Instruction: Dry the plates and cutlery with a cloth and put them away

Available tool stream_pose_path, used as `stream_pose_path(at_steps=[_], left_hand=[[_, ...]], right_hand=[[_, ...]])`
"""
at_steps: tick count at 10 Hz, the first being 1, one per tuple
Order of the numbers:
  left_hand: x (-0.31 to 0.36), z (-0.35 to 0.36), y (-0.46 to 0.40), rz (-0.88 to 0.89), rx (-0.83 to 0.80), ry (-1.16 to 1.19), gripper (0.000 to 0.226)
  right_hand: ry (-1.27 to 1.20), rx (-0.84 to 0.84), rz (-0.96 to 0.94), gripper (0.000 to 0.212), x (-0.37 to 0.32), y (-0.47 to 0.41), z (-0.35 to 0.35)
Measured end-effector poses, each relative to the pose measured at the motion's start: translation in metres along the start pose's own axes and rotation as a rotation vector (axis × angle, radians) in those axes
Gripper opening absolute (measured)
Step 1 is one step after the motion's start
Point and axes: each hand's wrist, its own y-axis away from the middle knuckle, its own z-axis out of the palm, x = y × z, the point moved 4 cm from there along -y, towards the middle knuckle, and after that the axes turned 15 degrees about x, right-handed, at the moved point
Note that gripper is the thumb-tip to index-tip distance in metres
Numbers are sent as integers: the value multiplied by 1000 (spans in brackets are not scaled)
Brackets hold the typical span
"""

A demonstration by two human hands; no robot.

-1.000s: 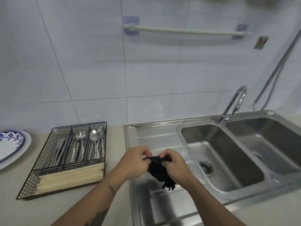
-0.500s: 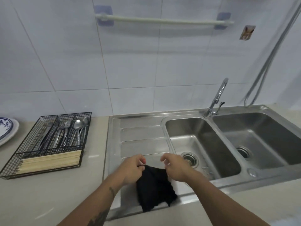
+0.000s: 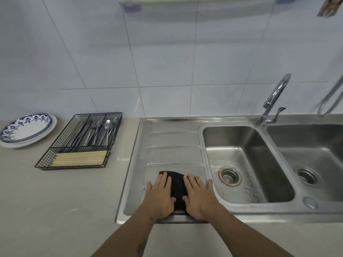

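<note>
A black cloth (image 3: pixel 177 190) lies flat on the steel drainboard (image 3: pixel 174 140) at its near end. My left hand (image 3: pixel 159 197) presses on the cloth's left side with straight fingers. My right hand (image 3: pixel 197 195) presses on its right side the same way. Stacked plates (image 3: pixel 27 129) with a blue-patterned rim sit at the far left of the counter. A black wire cutlery tray (image 3: pixel 81 141) beside them holds knives, forks, spoons and a bundle of chopsticks.
A double steel sink (image 3: pixel 246 164) lies right of the drainboard, with a curved tap (image 3: pixel 274 99) behind it and a hose (image 3: pixel 330 101) at the far right. A towel rail (image 3: pixel 194 0) is fixed high on the tiled wall. Beige counter (image 3: pixel 65 201) spreads to the left and front.
Both hands held the cloth bunched, then hanging by its top edge. They lowered it onto the drainboard and now lie flat on it. The view tilted down and left.
</note>
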Motion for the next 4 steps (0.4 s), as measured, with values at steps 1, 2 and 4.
stream_pose_path(at_steps=[1, 2, 4], left_hand=[[-3, -7, -11, 33, -29, -2, 79], [-5, -12, -15, 47, -67, 7, 79], [-20, -57, -35, 43, 37, 77, 63]], right_hand=[[30, -3, 11, 68, 6, -5, -1], [28, -26, 35, 67, 10, -11, -7], [-158, 13, 103, 60, 3, -33, -60]])
